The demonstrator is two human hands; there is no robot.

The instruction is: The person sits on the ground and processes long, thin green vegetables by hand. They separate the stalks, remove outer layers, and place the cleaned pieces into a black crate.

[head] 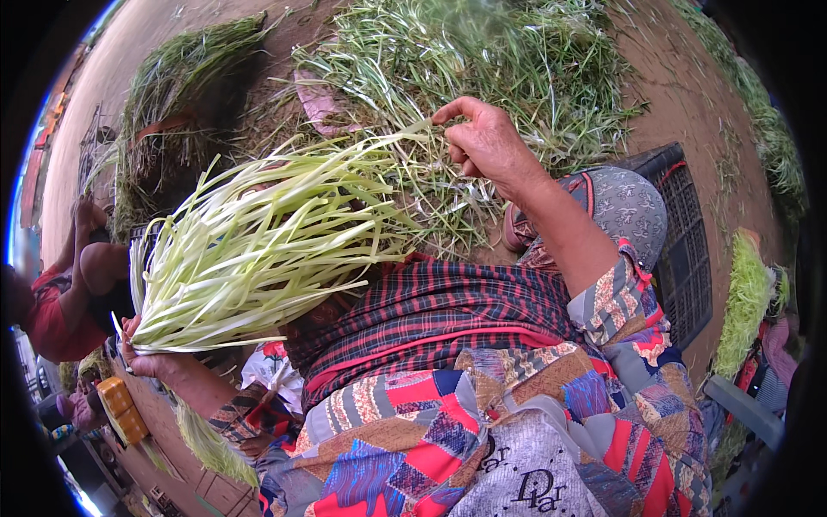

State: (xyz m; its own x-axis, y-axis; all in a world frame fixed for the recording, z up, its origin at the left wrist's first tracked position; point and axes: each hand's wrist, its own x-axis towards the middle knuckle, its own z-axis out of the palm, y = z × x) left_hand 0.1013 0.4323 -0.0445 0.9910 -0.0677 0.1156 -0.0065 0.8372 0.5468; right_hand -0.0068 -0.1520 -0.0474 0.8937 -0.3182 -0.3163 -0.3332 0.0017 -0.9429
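Observation:
My left hand (145,355), at the lower left, grips the gathered white ends of a large bunch of pale green, flat leafy stalks (271,239). The stalks fan out to the upper right, over my lap. My right hand (484,139) is raised above them at the upper middle, thumb and forefinger pinching the tip of one long pale leaf that runs back into the bunch; its other fingers are curled. Below the bunch lies a red and black checked cloth (426,310) across my lap. Behind my right hand spreads a heap of loose green leaves (491,71).
A tied-looking stack of green stalks (174,90) stands at the upper left. A black plastic crate (688,258) is at my right. Another person (64,316) sits at the left edge. A yellow bundle (123,410) lies lower left, and pale green leaves (743,304) at the far right.

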